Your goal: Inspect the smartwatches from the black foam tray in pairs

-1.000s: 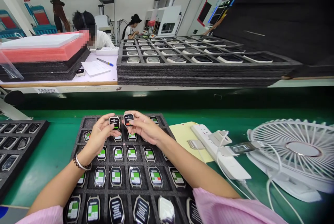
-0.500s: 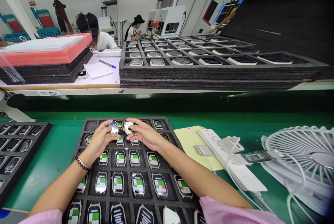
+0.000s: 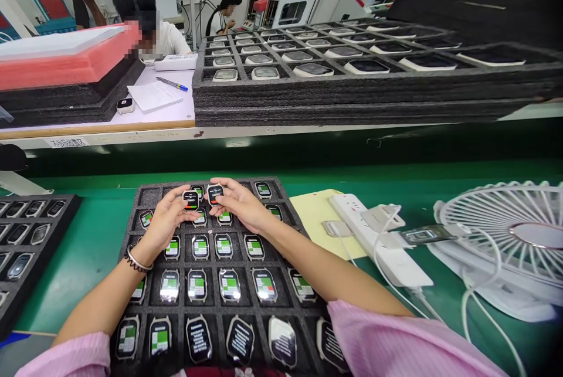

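My left hand (image 3: 169, 217) is closed on a smartwatch (image 3: 190, 200), its lit screen facing me. Close beside it, my right hand (image 3: 240, 204) pinches a second smartwatch (image 3: 215, 193), also with its screen lit and a thumb over the lower part. Both are held above the far rows of a black foam tray (image 3: 149, 195). Several strapless watches lie in the tray's compartments, many showing green and white blocks, such as this watch (image 3: 200, 247). Nearest me, some watches show lines of text, like this one (image 3: 199, 339).
At right are a white power strip (image 3: 378, 242), cables, yellow paper (image 3: 308, 207) and a white fan (image 3: 519, 236). Another watch tray (image 3: 65, 213) lies left. A raised shelf holds stacked foam trays (image 3: 308, 95), papers (image 3: 153, 95) and a pen (image 3: 171, 83). Two people (image 3: 169, 40) sit beyond.
Both watch screens have changed from grey or pale to dark with text and coloured marks along the bottom. The watch in my right hand has turned to face me. The camera view has tilted down.
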